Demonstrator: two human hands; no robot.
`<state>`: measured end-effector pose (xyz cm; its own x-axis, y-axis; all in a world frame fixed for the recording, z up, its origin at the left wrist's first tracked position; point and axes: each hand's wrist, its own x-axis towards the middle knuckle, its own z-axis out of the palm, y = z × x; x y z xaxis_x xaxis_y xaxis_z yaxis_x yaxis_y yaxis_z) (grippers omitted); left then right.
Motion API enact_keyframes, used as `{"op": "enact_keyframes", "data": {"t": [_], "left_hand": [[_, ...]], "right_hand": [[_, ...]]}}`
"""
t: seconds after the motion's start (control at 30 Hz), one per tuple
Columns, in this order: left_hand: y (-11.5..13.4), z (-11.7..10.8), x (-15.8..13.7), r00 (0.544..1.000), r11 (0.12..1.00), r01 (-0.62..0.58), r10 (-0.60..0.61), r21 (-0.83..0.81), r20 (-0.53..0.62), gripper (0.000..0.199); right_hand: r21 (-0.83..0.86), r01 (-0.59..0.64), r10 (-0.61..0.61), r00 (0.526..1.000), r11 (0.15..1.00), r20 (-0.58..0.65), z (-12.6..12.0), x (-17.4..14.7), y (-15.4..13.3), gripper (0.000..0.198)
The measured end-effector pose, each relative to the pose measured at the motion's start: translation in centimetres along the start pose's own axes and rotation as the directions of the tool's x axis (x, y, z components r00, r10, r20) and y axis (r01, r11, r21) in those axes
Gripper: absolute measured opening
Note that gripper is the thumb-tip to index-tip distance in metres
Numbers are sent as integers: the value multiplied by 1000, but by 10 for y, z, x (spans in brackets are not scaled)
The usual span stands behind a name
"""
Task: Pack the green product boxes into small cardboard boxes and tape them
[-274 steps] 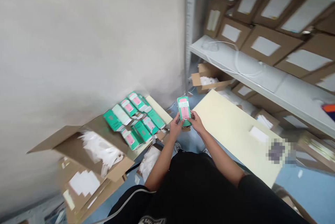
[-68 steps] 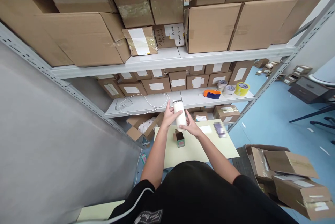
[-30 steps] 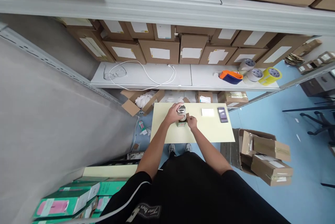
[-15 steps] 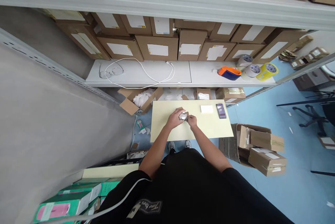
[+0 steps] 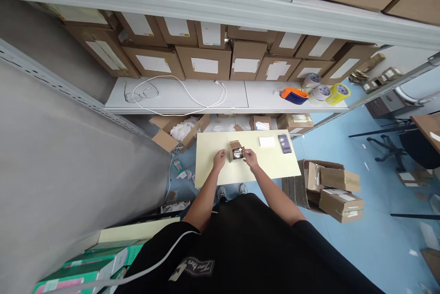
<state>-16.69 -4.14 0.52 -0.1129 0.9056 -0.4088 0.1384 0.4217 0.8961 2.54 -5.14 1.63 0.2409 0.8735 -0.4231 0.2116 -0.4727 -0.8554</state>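
Note:
A small brown cardboard box [image 5: 233, 158] stands with its lid up on the pale yellow tabletop [image 5: 209, 175]. Inside it lies a shiny silver round object [image 5: 237, 152], too small to name. My right hand [image 5: 251, 159] pinches the flap at the box's right side. Just left of the box, apart from it, is my left hand [image 5: 219, 160], its fingers loosely curled and slightly apart with nothing visible in them. A white flat box [image 5: 266, 142] and a blurred dark purple item [image 5: 284, 144] lie farther right on the tabletop.
Above the tabletop runs a shelf [image 5: 178, 95] with a white cable [image 5: 187, 89], glasses [image 5: 141, 95], tape rolls [image 5: 321, 93] and labelled cartons [image 5: 206, 62]. An open carton [image 5: 197, 131] stands at the left; stacked cartons [image 5: 340, 198] sit on the floor at right.
The silver object has gone from my left hand into the small box. My left hand has drawn away to the left. My right hand stays at the box's right side.

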Motion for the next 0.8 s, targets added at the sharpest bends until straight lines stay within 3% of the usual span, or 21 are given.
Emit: {"op": "enact_keyframes", "data": {"t": [0.1,0.23,0.33,0.4,0.53,0.63,0.8], "left_hand": [[-9,9,7,993,998,20,-14,-53,115,44],[-7,24,13,969,984,-20,63,-177,237,46],[0,28,16,957,967,-115,170,-228,236,44],[3,25,17,948,963,-180,225,-202,224,43],[0,13,15,900,960,-273,279,-66,335,47],[-8,8,14,879,949,-317,294,-3,376,52],[-19,15,14,902,949,-314,286,37,324,37]], "right_hand": [[20,-25,23,997,999,70,-2,-5,-1,51],[-113,-3,23,984,994,179,-6,-9,-5,41],[-87,-53,71,972,995,223,-9,-14,-7,44],[5,-88,85,975,996,205,-11,-19,-8,48],[202,-95,71,990,975,121,-15,-25,-6,51],[216,-132,111,988,967,108,-15,-27,-3,47],[203,-149,137,988,968,70,-10,-26,1,39]]}}
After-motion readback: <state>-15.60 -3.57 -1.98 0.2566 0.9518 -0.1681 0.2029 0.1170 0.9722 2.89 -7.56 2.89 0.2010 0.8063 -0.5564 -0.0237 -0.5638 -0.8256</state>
